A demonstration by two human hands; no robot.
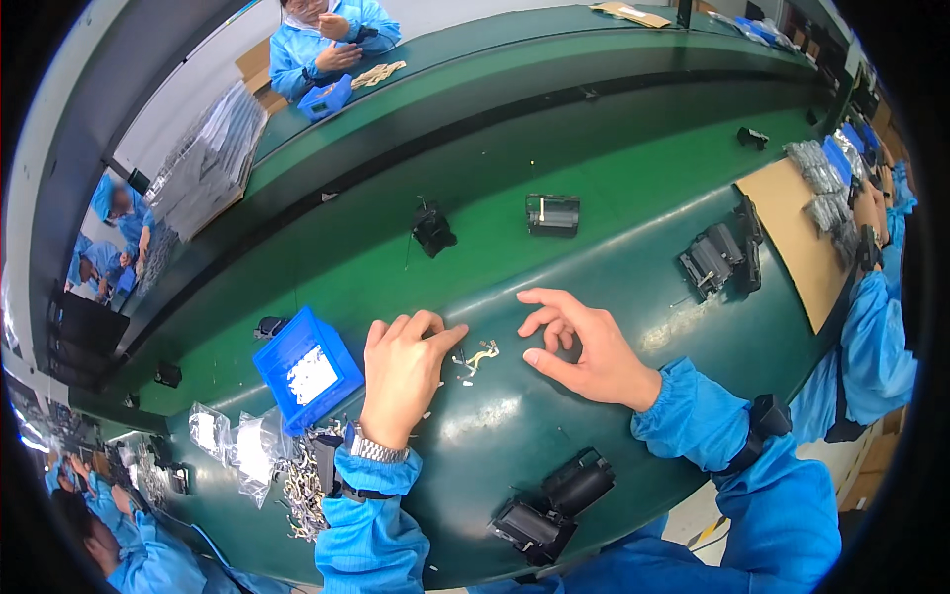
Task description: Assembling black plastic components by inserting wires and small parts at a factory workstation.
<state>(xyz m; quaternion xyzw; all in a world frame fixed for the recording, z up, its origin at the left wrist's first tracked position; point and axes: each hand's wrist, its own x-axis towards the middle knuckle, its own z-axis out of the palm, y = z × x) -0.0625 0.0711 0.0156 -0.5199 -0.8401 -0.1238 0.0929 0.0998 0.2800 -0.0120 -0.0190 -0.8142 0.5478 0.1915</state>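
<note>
My left hand (404, 376) is palm down on the green table, its fingers curled and bunched; anything under them is hidden. Its foremost fingertip lies beside a small dark piece (456, 348). Between my hands is a short yellow and white wire lead (477, 361) with small connector ends. My right hand (589, 351) is raised to the right of the lead, thumb and fingers apart with nothing between them. A blue bin (341, 368) holding small white pieces sits left of my left hand. Next to my left wrist is a pile of similar leads (305, 485).
Black plastic housings lie near the front edge (539, 525), at the right (712, 259) and farther back (552, 215). Clear plastic bags (255, 450) sit at the left. A cardboard sheet (792, 233) carries wrapped parts at right. A co-worker (327, 45) sits across; others work at both sides.
</note>
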